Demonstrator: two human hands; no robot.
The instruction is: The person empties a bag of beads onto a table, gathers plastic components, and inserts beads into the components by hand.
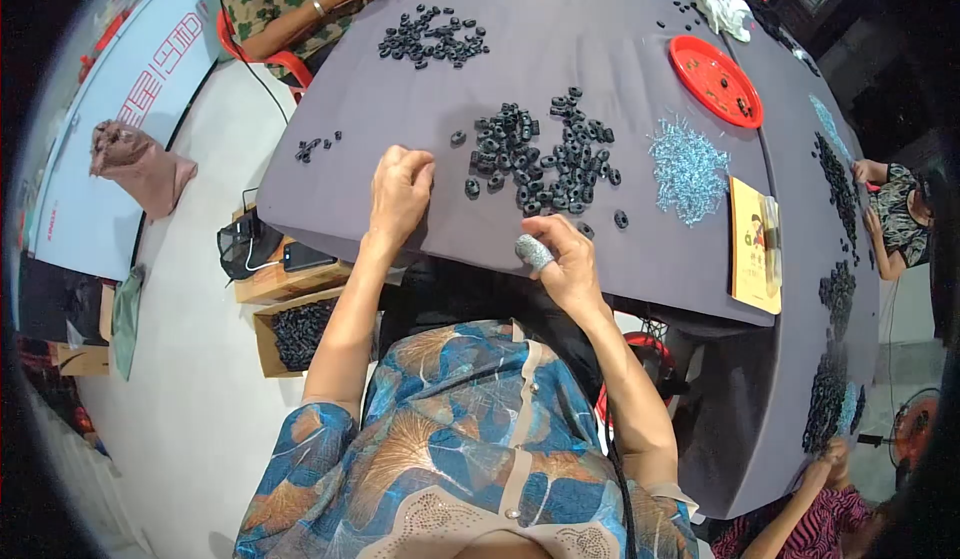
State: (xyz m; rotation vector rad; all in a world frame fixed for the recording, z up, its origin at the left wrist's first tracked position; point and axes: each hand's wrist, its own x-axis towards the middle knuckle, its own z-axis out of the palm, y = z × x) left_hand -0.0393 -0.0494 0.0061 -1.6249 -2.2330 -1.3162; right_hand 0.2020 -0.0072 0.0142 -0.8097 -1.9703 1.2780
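Observation:
My left hand rests over the grey tablecloth, left of a pile of small black ring-like parts. Its fingers are curled together, and whatever they may hold is hidden. In front of the pile, close to the table's near edge, my right hand is closed with bent fingers. A silvery grey wrap covers its thumb. I cannot make out anything between those fingers. A few single black parts lie between the pile and my right hand. To the right is a heap of small shiny light-blue pieces.
A yellow booklet lies at the right, below a red tray. Another black pile sits farther back. At left, an open box of black parts stands below the table. Other people sit around the table.

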